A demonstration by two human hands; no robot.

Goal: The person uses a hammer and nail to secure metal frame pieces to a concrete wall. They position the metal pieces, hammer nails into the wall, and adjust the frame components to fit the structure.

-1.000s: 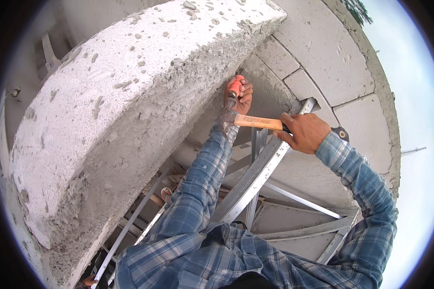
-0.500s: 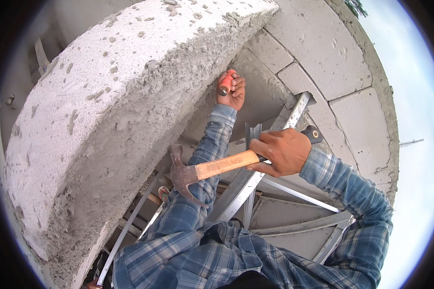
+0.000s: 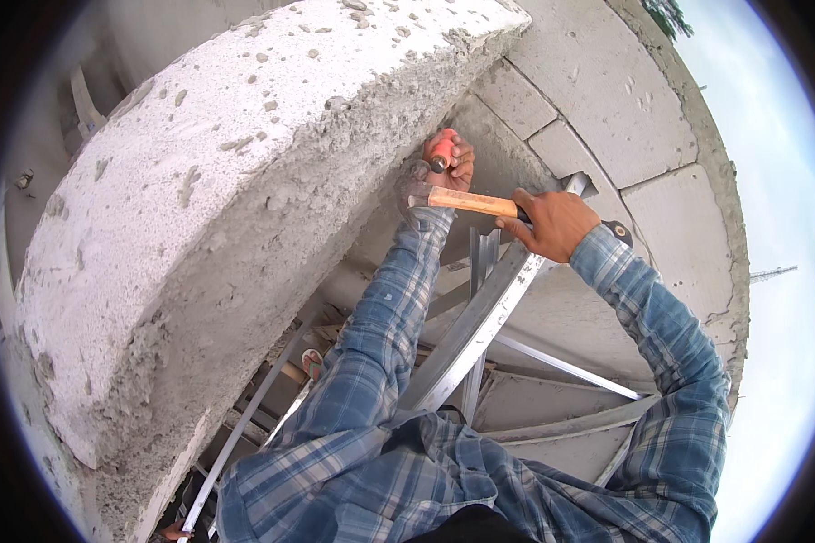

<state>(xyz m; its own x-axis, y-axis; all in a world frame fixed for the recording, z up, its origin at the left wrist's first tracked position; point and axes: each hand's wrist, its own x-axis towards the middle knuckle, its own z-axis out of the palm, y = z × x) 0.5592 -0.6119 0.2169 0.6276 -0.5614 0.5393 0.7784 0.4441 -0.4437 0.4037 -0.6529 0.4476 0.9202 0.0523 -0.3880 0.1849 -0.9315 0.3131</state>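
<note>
My left hand (image 3: 462, 165) is wrapped round a red-handled chisel (image 3: 442, 148). Its metal butt faces me, and its far end is hidden against the rough concrete edge. In my right hand (image 3: 560, 223) is a claw hammer (image 3: 474, 201), gripped by the black lower part of its wooden handle. The hammer's head is smeared by motion and lies just beside my left hand and wrist, close below the chisel's butt. Whether it touches anything, I cannot tell.
A curved concrete slab (image 3: 235, 199) with loose crumbs on top fills the left. Grey wall panels (image 3: 643, 163) curve along the right. A metal beam (image 3: 484, 330) slants up between my arms. Far below, a sandalled foot (image 3: 311, 364) shows beside thin poles.
The hammer has swung up and away from above my left forearm to beside the chisel. My right hand has moved up and slightly right; my left hand keeps its hold, shifted slightly right.
</note>
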